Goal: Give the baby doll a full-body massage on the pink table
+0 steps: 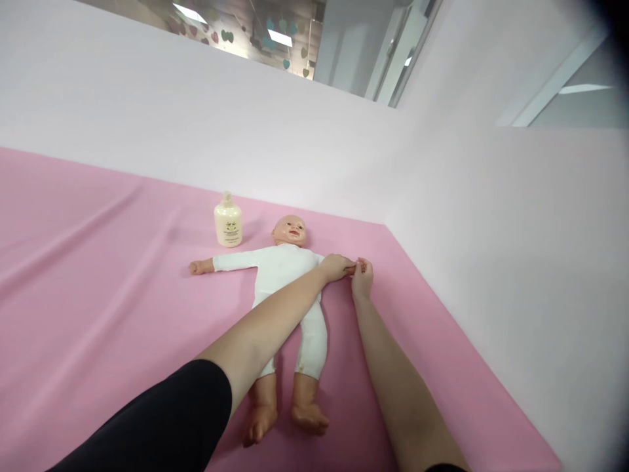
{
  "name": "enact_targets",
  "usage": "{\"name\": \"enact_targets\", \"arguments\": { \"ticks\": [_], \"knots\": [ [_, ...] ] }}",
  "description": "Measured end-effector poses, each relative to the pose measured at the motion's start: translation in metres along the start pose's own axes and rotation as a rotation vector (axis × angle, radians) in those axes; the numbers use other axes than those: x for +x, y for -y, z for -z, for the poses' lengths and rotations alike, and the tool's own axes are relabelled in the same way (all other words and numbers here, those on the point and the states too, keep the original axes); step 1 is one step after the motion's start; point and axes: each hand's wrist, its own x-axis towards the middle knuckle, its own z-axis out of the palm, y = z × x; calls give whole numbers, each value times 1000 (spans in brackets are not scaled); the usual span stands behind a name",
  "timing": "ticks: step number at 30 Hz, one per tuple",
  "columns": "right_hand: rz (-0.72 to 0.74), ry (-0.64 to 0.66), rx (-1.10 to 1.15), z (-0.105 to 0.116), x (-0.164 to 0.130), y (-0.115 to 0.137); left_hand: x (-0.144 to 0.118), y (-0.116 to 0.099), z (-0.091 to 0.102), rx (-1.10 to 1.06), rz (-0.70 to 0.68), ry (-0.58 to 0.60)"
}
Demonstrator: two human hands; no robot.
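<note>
A baby doll (280, 267) in a white bodysuit lies on its back on a pink padded surface (147, 314), its head at the far end and its bare feet toward me. My left arm reaches across its body. My left hand (337, 267) is closed round the doll's outstretched arm on the right side, near the wrist. At the end of that arm, my right hand (362, 276) has its fingers bent in a pinch on the doll's hand, which is mostly hidden by my fingers. The doll's other arm stretches out to the left.
A cream-coloured pump bottle (228, 224) stands upright left of the doll's head. White walls (472, 236) rise behind and to the right of the pink surface. Above the far wall, a window (246, 33) shows hanging heart shapes and ceiling lights. Creases run across the pink cover at left.
</note>
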Motion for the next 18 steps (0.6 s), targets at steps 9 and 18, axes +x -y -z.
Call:
{"name": "enact_targets", "arguments": {
  "ticks": [9, 18],
  "knots": [
    [157, -23, -150, 6, 2, -1, 0, -3, -6, 116, 120, -38],
    [185, 112, -221, -2, -9, 0, 3, -3, -4, 132, 118, 27]
  ]
}}
